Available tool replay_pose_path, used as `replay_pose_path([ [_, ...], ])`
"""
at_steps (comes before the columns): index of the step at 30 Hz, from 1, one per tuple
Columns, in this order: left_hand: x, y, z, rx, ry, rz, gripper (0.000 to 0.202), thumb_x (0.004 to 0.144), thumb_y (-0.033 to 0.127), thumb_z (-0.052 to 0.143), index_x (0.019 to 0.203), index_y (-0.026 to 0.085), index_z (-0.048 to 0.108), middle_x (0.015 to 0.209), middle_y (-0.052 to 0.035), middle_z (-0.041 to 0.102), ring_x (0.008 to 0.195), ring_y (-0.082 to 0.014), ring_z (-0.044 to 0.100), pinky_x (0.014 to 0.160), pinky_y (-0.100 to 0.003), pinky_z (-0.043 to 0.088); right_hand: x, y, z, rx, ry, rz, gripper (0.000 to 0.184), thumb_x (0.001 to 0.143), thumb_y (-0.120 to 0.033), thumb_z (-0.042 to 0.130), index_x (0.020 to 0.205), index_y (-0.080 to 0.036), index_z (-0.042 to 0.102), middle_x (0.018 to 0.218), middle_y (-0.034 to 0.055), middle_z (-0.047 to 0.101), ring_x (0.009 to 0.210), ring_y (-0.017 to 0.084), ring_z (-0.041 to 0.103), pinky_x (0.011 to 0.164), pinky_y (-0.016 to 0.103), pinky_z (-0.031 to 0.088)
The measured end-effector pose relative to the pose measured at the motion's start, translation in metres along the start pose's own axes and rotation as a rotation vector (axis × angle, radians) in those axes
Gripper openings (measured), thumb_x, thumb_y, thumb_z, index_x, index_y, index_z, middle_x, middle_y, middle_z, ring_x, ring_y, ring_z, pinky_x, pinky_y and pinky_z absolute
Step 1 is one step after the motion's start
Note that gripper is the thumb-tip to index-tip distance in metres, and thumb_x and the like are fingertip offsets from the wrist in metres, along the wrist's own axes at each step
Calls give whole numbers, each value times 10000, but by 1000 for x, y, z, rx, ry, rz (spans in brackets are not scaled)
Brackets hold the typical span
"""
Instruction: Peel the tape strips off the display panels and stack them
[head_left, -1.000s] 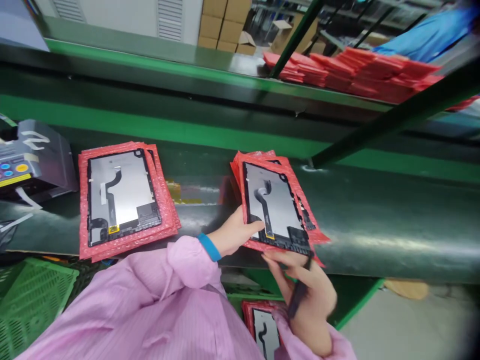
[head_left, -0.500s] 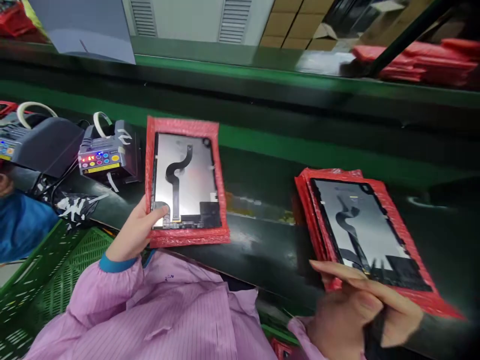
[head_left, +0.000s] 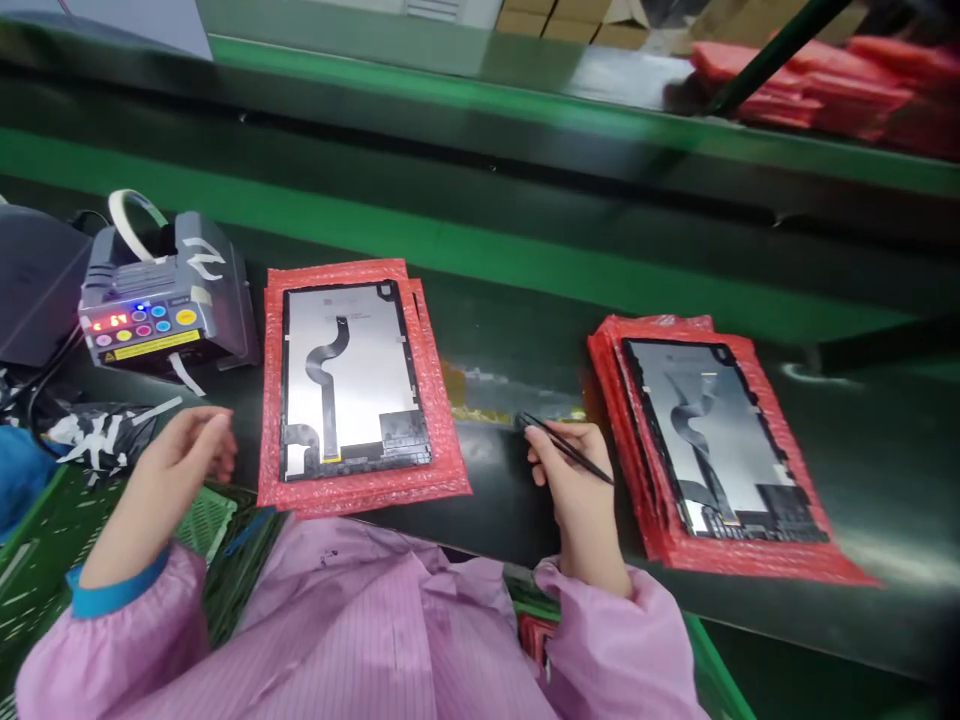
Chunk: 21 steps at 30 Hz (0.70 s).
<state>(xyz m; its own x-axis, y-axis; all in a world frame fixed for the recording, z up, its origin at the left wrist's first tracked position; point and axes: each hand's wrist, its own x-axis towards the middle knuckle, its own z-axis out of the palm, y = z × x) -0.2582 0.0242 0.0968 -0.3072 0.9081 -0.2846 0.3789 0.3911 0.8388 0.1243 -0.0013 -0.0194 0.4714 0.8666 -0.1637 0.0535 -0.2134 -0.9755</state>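
Observation:
A screen panel (head_left: 360, 390) with a silver back and a dark curved flex cable (head_left: 330, 395) lies on red bubble-wrap bags (head_left: 442, 440) before me. To the left of it my left hand (head_left: 184, 455) hovers with loosely curled fingers and nothing visible in them, below the grey tape dispenser (head_left: 161, 300). From the dispenser's front a short strip of white tape (head_left: 186, 374) hangs out. Black tweezers (head_left: 574, 452) are in my right hand (head_left: 577, 490), between the two panels. Further right, a similar panel (head_left: 720, 430) rests on a stack of red bags (head_left: 637, 440).
Cut tape pieces (head_left: 101, 440) cling to a dark bundle at the left table edge. A green crate (head_left: 45, 560) stands below. Yellowish tape (head_left: 480, 412) marks the dark table. More red bags (head_left: 810, 85) lie on the back shelf (head_left: 480, 60). A second dispenser (head_left: 37, 280) is far left.
My left hand has let go of the left panel and its bag and moved left. My right hand, with the tweezers, has moved left off the right panel. The view has shifted.

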Motion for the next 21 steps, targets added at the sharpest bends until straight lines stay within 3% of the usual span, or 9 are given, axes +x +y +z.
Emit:
replay_pose_path([
  [2, 11, -12, -5, -91, 30, -36, 670, 588, 705, 834, 940, 157, 677, 740, -25, 718, 601, -170, 670, 552, -251, 564, -1, 0, -1, -30, -9, 28, 392, 759, -488, 826, 884, -223, 565, 640, -43, 631, 421, 91, 491, 387, 209, 371],
  [6, 25, -25, -4, -332, -16, -98, 665, 667, 617, 849, 1086, 124, 692, 967, -135, 779, 806, -230, 742, 684, -298, 612, -4, -5, -4, -81, -29, 72, 359, 795, -485, 804, 808, -211, 574, 672, -13, 669, 421, 78, 492, 389, 201, 373],
  [9, 32, -28, 0, -464, -19, -114, 519, 768, 526, 816, 1043, 96, 719, 940, -157, 782, 783, -231, 742, 652, -292, 601, -5, -9, -4, -98, -42, 97, 360, 788, -491, 807, 787, -207, 585, 670, -7, 673, 402, 72, 466, 364, 198, 345],
  [15, 39, -31, 3, -599, 109, -54, 342, 824, 472, 773, 776, 149, 671, 614, -33, 695, 501, -146, 618, 490, -253, 518, -4, -13, -4, -82, -51, 130, 360, 779, -494, 805, 781, -211, 582, 661, -1, 690, 384, 70, 429, 327, 191, 286],
  [21, 31, -26, 11, -706, 238, 146, 245, 811, 304, 746, 645, 166, 629, 507, 38, 563, 452, -108, 497, 444, -231, 434, -1, -9, -5, -48, -54, 170, 379, 745, -482, 834, 768, -208, 573, 663, 16, 712, 380, 67, 406, 313, 183, 247],
])
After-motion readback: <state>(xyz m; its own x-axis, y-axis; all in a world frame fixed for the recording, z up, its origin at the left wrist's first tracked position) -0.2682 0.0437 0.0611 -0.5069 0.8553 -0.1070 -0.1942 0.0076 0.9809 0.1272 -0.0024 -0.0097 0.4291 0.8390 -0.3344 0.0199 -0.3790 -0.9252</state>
